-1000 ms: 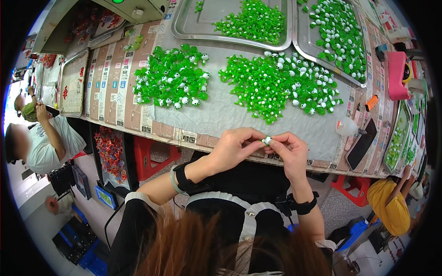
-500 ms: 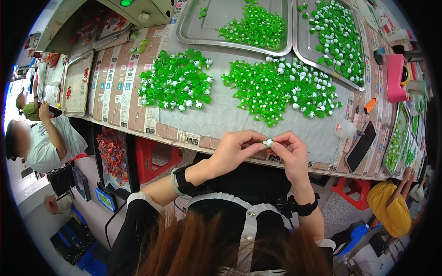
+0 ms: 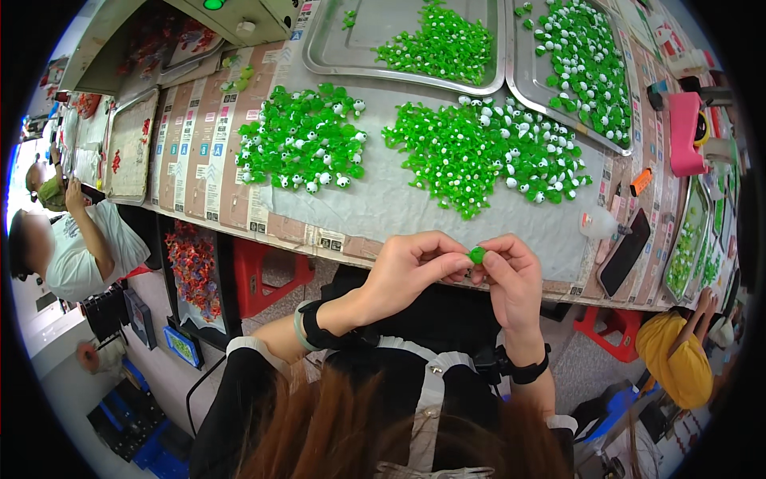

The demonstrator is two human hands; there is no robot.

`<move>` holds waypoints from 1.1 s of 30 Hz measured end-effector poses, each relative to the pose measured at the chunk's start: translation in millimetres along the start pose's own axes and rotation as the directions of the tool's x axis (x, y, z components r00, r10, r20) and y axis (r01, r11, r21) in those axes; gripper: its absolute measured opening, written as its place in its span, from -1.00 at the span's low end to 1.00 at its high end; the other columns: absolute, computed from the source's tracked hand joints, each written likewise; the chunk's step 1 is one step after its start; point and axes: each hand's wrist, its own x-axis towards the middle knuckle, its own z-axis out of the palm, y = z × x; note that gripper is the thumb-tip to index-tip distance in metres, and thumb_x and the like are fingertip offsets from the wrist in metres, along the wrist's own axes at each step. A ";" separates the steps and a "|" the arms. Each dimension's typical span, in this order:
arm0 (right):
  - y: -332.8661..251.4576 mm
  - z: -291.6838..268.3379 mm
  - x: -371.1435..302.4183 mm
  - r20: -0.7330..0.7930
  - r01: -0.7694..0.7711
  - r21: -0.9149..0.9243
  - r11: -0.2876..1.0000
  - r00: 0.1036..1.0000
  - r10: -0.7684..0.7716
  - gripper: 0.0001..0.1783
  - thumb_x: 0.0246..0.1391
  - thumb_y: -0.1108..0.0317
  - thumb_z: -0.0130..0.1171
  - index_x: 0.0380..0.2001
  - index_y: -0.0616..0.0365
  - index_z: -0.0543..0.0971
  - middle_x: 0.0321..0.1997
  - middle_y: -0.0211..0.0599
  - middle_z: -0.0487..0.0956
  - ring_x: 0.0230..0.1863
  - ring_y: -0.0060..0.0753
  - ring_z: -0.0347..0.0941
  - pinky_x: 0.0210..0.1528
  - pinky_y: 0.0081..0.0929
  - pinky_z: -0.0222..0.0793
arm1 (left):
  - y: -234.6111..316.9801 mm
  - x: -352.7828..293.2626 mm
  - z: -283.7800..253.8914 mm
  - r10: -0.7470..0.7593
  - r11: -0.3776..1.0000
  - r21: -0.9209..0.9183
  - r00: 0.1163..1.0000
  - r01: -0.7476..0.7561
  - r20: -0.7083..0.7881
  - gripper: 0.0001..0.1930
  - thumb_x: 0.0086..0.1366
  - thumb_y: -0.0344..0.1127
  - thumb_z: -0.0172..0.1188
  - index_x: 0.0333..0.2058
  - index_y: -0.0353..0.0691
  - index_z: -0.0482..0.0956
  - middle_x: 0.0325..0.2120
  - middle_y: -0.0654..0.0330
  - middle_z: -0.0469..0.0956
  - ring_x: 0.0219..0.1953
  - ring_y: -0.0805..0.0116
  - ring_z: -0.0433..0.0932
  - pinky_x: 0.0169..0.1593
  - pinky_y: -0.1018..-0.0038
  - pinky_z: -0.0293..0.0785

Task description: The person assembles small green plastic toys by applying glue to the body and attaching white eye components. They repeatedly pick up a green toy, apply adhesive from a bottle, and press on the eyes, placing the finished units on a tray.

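A small green plastic figure piece (image 3: 477, 255) is pinched between my two hands above the table's near edge. My left hand (image 3: 416, 267) has its thumb and forefinger closed at the piece's left side. My right hand (image 3: 515, 279) grips it from the right with thumb and curled fingers. Beyond my hands lies a heap of small green pieces with white dots (image 3: 451, 160). It merges on the right with a heap of green pieces with white ball-like parts (image 3: 536, 152). Another green-and-white heap (image 3: 302, 140) lies to the left.
Two metal trays (image 3: 351, 70) (image 3: 550, 116) with green pieces stand at the back. At right are a clear bottle (image 3: 594, 223), a dark phone (image 3: 625, 254), an orange cutter (image 3: 641, 183) and a pink tape dispenser (image 3: 686, 136). People sit at left and right.
The piece has been turned in my fingers: its white, dark-dotted side showed before, and now its green side does. Both hands have shifted slightly right.
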 end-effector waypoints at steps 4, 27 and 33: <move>-0.1 1.7 0.2 0.006 -0.006 0.011 1.000 1.000 0.006 -0.89 -0.07 0.46 -0.03 -0.43 0.28 0.40 -0.51 -0.33 0.46 -0.55 -0.64 0.34 -0.49 -0.72 0.25 | 3.2 -2.2 2.1 0.057 0.997 0.052 0.998 -0.057 -0.001 -0.89 0.08 -0.48 0.01 -0.43 -0.42 0.42 -0.51 0.15 0.47 -0.45 0.51 0.45 -0.35 0.64 0.41; 4.1 -25.8 -7.0 -0.359 0.180 -0.289 0.940 0.890 -0.280 -0.84 -0.04 0.47 -0.08 -0.33 0.24 0.34 -0.51 -0.41 0.37 -0.54 -0.68 0.25 -0.47 -0.75 0.21 | 3.5 6.2 -50.3 0.418 0.609 0.793 0.849 0.001 -0.322 -0.86 -0.04 -0.37 0.14 -0.52 -0.31 0.44 -0.65 0.15 0.42 -0.63 0.36 0.39 -0.55 0.53 0.28; -6.3 -83.0 -5.1 -0.509 0.364 -0.714 0.598 0.316 -0.800 -0.58 -0.13 0.53 0.01 -0.14 0.26 0.17 -0.22 -0.31 0.25 -0.23 -0.61 0.17 -0.18 -0.62 0.16 | 12.7 16.9 -61.3 0.706 0.387 0.917 0.671 -0.098 -0.226 -0.88 -0.07 -0.42 0.13 -0.49 -0.24 0.41 -0.58 0.16 0.39 -0.57 0.28 0.39 -0.52 0.46 0.29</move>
